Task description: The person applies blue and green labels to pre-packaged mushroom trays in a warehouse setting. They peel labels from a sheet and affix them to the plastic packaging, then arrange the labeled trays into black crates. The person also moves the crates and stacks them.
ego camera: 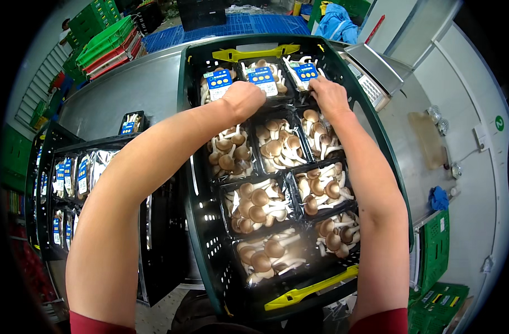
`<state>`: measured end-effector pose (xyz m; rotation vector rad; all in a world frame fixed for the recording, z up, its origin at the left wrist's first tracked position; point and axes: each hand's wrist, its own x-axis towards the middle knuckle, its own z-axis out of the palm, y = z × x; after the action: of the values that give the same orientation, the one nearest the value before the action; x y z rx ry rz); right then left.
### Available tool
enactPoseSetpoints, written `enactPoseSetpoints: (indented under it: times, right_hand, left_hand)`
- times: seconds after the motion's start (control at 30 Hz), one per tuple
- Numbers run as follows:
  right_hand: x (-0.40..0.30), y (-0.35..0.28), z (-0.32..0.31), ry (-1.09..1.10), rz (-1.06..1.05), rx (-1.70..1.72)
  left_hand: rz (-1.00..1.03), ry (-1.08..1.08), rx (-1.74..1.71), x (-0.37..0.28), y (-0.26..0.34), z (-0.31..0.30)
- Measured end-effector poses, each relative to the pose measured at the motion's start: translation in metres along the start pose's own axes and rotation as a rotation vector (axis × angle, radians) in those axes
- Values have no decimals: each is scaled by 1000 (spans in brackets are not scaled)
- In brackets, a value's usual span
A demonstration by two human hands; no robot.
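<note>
A dark green plastic crate (202,246) with yellow handles lies before me, filled with black trays of brown-capped mushrooms under clear film. Three packs in the far row bear blue and white labels: the left label (219,83), the middle label (261,81) and the right label (306,75). My left hand (245,99) is curled over the near edge of the left and middle packs, its fingertips hidden. At the right label's lower corner are the bent fingertips of my right hand (330,97); their grip is unclear. Nearer mushroom packs, such as one mushroom tray (258,204), show no label.
Left of the crate, a black crate (100,144) holds several labelled packs. One labelled pack (132,123) lies on the metal table (108,96) behind it. A weighing scale (369,83) stands close on the right. Stacked baskets (108,48) rise at the back left.
</note>
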<state>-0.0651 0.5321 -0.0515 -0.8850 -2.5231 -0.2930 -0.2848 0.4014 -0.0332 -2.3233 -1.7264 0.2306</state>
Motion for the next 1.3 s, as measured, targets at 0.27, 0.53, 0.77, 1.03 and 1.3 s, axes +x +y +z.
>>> enactPoseSetpoints:
  times: [0.27,0.53,0.77,1.03,1.3]
  right_hand:
    - [3,13,-154,-64,442,554]
    - [-49,-12,-244,33,245,490]
    - [-28,-224,-262,-185,287,905]
    - [15,-393,-220,-22,-359,790]
    - [-26,-492,-107,-310,-564,167]
  left_hand:
    - [-98,597,-403,-28,-61,-65]
    - [-112,741,-1014,-308,-64,-205]
    - [-228,396,-649,-479,-38,-131]
    - [-342,505,-203,-524,-10,-80]
    - [-337,446,-245,-551,-5,-52]
